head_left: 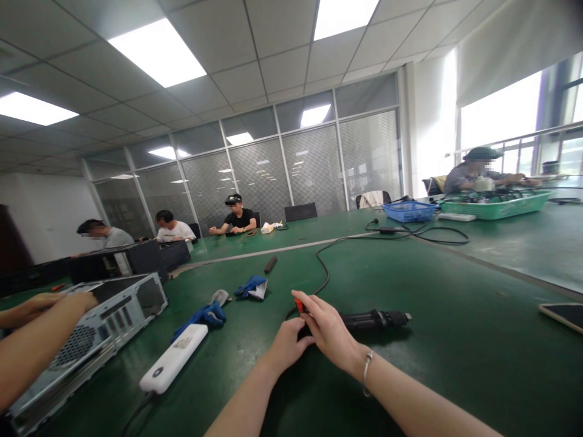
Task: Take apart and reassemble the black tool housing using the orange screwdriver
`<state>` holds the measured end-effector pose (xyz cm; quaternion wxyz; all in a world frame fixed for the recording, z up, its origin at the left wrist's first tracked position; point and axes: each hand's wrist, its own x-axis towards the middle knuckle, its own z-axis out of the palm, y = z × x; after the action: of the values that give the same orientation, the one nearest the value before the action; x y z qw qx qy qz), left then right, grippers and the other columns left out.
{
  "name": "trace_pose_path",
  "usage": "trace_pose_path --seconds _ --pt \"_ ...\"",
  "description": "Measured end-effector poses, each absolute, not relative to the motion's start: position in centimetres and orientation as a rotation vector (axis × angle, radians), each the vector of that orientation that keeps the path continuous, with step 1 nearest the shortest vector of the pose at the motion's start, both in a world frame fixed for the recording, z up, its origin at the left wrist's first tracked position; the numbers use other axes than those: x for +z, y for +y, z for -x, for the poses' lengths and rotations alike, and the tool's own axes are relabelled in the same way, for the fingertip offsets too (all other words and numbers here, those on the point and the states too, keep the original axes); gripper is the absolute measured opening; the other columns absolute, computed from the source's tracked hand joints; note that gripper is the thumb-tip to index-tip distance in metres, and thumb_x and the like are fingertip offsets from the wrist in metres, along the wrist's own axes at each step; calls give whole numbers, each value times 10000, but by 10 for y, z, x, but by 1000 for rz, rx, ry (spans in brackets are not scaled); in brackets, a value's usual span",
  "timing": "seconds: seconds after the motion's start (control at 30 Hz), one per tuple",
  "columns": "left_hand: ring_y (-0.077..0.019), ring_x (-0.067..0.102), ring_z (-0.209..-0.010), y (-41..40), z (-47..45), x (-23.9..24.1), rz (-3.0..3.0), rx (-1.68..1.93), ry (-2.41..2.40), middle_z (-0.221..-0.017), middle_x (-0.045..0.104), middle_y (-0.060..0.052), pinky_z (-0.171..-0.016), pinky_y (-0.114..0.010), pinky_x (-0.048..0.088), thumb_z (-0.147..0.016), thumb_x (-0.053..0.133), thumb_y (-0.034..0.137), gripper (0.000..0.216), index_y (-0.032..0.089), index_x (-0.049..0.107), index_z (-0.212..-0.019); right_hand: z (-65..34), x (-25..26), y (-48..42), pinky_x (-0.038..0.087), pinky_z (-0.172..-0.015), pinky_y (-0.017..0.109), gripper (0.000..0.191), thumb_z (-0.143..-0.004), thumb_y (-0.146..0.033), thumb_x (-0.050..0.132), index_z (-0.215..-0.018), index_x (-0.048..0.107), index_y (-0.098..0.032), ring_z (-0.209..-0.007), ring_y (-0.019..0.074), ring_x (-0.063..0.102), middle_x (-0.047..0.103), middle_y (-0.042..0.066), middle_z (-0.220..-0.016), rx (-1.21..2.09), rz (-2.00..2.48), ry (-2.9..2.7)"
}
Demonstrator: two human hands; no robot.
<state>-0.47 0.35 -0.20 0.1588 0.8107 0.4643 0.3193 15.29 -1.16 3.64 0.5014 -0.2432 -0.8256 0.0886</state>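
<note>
A black electric screwdriver (373, 318) lies on the green table (455, 340), tip pointing right. At its rear end there is an orange part (298, 305) and a black cable (324, 273) running away across the table. My right hand (328, 331), with a bracelet on the wrist, lies over the tool's rear end, fingers wrapped on it. Just to its left is my left hand (286, 346), curled against the same end with its fingertips hidden under the right hand.
Another person's arms (31, 340) rest on an open computer case (113, 315) at the left. A white power bank (173, 358), blue gloves (251, 286), a phone (565, 315), a blue basket (409, 210) and a green tray (496, 206) lie around. Several people sit at the far side.
</note>
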Motion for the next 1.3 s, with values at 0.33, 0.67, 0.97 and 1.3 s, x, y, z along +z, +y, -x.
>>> trace_pose_path --seconds 0.33,0.67,0.97,1.3 --pt "-199 646 -794 1 4 1 -2318 904 1321 -887 716 -45 -750 -265 492 -760 625 118 113 131 671 -863 -153 34 -11 509 -808 337 478 -919 -116 429 -1360 416 -300 -923 193 574 588 59 -1056 168 627 -1983" --pt "-200 651 -820 0 4 2 -2321 922 1304 -904 719 -47 -772 -269 495 -756 611 117 111 133 682 -840 -153 33 -12 513 -788 372 437 -920 -189 497 -1344 416 -262 -886 210 567 586 66 -1010 78 704 -2003" --pt "-198 652 -769 2 3 -1 -2331 943 1253 -818 722 -45 -685 -252 491 -746 546 76 138 131 663 -795 -154 32 -13 493 -851 403 565 -901 -146 474 -1432 316 -257 -960 222 543 574 90 -1110 -8 600 -2042" --pt "-203 657 -797 0 3 1 -2324 912 1289 -839 728 -46 -713 -258 497 -770 566 103 120 134 676 -804 -153 28 -8 519 -782 369 482 -906 -215 524 -1372 421 -281 -898 212 576 593 79 -1064 -62 639 -1973"
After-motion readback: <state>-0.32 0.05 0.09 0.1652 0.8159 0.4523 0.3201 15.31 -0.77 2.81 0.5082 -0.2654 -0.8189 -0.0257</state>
